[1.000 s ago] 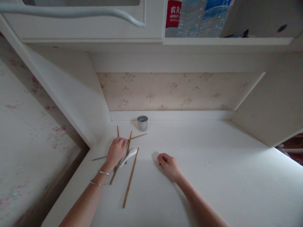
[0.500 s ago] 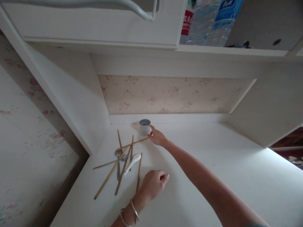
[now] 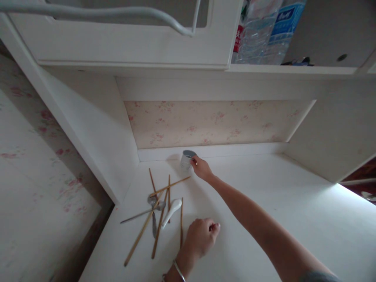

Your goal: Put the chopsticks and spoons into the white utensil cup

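My right hand (image 3: 201,167) reaches to the back of the white desk (image 3: 264,219) and grips a small grey metal cup (image 3: 186,160), which leans tilted. My left hand (image 3: 202,237), with bangles on the wrist, rests on the desk near the front, fingers curled loosely with nothing visible in them. To its left lies a loose pile: several wooden chopsticks (image 3: 158,219), a white ceramic spoon (image 3: 172,208) and two metal spoons (image 3: 152,205) crossing each other.
A floral back panel (image 3: 211,123) and white side walls (image 3: 96,129) box in the desk. An overhead cabinet door (image 3: 123,35) and a shelf with water bottles (image 3: 264,31) hang above. Floral wallpaper lies to the left.
My right hand went from the desk's middle to the cup at the back and took hold of it, tilting it. My left hand left the utensil pile and drew back toward me.
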`<state>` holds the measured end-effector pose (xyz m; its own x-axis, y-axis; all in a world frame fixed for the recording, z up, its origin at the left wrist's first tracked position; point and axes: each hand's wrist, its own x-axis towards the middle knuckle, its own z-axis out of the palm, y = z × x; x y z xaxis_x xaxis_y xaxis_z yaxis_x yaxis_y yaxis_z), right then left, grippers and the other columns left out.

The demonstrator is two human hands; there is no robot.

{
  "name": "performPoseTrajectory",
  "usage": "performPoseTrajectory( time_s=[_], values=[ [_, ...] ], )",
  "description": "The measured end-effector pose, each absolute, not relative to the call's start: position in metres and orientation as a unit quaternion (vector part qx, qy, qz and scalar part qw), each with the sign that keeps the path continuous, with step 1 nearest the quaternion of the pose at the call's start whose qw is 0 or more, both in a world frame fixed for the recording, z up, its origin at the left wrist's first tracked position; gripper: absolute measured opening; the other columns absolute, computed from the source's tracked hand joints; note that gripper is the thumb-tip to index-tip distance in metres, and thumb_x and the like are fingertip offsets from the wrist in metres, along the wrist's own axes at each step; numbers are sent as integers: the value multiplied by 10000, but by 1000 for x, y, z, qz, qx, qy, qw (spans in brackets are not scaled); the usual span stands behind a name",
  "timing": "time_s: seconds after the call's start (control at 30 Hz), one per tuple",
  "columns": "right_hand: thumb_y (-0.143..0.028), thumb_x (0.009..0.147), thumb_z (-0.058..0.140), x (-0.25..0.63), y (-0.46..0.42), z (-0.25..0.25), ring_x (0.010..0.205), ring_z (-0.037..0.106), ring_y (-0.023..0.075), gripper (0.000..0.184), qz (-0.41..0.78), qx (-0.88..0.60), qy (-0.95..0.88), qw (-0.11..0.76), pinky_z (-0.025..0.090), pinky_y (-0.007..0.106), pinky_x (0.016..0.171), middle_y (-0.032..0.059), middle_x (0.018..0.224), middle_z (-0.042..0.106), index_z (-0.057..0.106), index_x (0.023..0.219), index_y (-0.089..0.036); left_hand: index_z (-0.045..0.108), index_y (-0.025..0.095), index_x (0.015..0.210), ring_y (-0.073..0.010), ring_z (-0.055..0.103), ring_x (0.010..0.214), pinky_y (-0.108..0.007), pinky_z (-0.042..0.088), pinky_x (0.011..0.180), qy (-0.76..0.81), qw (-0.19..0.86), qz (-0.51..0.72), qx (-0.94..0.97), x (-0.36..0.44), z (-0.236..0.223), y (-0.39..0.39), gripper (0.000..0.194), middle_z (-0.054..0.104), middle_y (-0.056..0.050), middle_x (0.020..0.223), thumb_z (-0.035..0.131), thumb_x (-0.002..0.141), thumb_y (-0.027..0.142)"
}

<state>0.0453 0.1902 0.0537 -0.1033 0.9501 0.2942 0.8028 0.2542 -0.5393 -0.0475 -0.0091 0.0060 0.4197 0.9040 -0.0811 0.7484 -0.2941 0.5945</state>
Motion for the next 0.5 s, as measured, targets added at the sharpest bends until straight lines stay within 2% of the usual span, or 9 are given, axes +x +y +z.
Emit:
performPoseTrajectory(
  time_s=[0.23,0.4,0.5],
  values=[
    [-393,949,413,93,117,49,646,641,149,243,147,-576,-722,353,468,256,611,8,872,688,547,1079,-238,672,204,750,-141,576,635,-280,224,545,516,286,163,791,-47,0,-8,442,697,-39,709,360,933,456],
    [-426,945,422,127,54,38,629,628,159,267,186,-562,-718,367,462,259,579,25,805,680,567,1045,-225,642,192,702,-133,546,601,-266,237,549,509,302,182,786,-46,-3,-5,438,665,-26,656,367,931,443],
    [-416,956,410,143,25,37,676,628,169,263,187,-560,-724,357,456,263,601,36,838,676,573,1049,-232,623,183,678,-131,525,587,-256,253,545,508,320,190,776,-45,-3,-4,448,640,-20,633,363,928,448]
  ],
)
